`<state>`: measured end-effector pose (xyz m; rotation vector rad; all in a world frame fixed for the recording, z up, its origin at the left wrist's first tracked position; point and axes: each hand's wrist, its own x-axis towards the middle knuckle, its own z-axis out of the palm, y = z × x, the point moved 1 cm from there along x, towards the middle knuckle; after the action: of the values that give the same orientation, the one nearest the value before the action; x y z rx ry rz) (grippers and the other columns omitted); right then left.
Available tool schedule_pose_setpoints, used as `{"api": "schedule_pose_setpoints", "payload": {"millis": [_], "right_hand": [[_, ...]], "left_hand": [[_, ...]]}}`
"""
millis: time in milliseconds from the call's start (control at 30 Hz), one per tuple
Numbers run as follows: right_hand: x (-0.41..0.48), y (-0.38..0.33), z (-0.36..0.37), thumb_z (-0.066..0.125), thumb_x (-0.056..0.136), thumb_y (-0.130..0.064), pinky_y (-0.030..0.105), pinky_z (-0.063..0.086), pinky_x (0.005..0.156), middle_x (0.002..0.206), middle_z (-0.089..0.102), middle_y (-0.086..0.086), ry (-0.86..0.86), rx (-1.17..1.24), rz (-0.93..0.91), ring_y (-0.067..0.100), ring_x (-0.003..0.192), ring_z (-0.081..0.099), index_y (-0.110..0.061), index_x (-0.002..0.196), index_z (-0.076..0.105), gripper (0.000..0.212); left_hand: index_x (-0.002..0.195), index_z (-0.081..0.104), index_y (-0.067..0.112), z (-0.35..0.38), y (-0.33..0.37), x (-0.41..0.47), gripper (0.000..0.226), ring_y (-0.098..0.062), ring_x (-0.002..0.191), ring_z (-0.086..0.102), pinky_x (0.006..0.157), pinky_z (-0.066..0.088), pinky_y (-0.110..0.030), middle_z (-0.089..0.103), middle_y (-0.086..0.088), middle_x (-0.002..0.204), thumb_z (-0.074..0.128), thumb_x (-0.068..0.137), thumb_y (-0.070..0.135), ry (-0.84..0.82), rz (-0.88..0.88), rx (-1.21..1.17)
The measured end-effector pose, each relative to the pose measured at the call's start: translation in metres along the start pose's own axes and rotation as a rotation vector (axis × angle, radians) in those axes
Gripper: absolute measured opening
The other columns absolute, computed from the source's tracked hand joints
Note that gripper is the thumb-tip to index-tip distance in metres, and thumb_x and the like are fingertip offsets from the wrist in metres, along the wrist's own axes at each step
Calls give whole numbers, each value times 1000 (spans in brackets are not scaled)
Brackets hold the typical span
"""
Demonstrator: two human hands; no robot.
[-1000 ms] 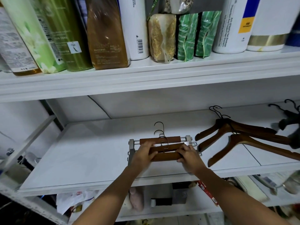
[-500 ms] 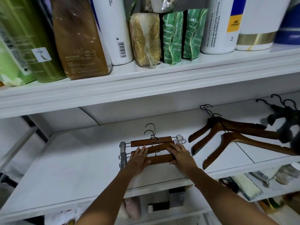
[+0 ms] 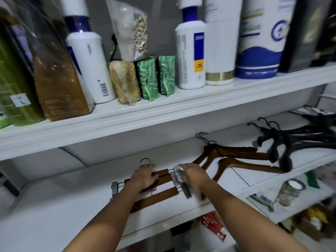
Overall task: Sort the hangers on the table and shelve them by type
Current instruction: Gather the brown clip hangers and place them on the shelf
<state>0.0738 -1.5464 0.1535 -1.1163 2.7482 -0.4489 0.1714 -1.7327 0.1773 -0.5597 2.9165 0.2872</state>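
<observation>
Here the left hand (image 3: pixel 144 176) lies flat, fingers spread, on the clip hangers (image 3: pixel 160 196) near the shelf's (image 3: pixel 54 206) front edge. The right hand (image 3: pixel 195 176) touches their right end, its grip too blurred to tell.

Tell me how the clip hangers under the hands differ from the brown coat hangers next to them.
The clip hangers are straight wooden bars with metal clips at the ends; the coat hangers are angled and clipless. The clip hangers have silver hooks, the coat hangers black ones. Both are brown wood, lying flat on the same shelf.
</observation>
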Motion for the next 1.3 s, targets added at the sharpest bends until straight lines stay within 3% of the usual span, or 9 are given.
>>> {"api": "schedule_pose_setpoints", "payload": {"millis": [200,333,467,667,1000,1300], "right_hand": [[-47,69,-74,45,97,-36,35,32,105,139,48,10,167,-185,143,27,127,44,-17,144,36,51],[-105,133,-124,46,97,-37,37,35,104,137,51,10,259,-183,328,29,126,46,-16,142,39,50],[-177,192,-163,44,97,-36,36,35,99,134,51,10,344,-226,525,29,123,47,-17,140,40,48],[-297,272,-203,45,96,-38,39,37,100,134,51,9,403,-219,780,30,122,49,-17,140,40,49],[-515,354,-199,47,93,-36,38,38,100,137,49,10,445,-180,1175,31,123,48,-17,139,41,50],[-688,366,-145,42,95,-34,39,34,101,137,47,10,427,-88,1550,30,123,47,-16,141,38,49]], "left_hand": [[148,26,21,-41,126,14,59,-24,140,32,114,26,-32,28,-4,155,43,96,44,71,297,108],[151,17,18,-51,225,10,63,-21,145,17,118,13,-33,16,-2,159,38,98,45,109,488,129],[152,13,21,-57,318,0,64,-17,147,12,119,9,-33,10,2,160,39,98,44,149,644,144],[150,19,18,-41,455,-28,63,-20,146,17,121,11,-35,18,-3,158,41,97,43,151,861,133],[150,18,14,32,668,-123,63,-21,146,17,120,13,-36,19,-6,157,39,98,42,79,1217,170],[149,20,14,137,783,-240,60,-22,144,19,118,12,-31,22,-6,156,38,98,40,-33,1527,211]]}}
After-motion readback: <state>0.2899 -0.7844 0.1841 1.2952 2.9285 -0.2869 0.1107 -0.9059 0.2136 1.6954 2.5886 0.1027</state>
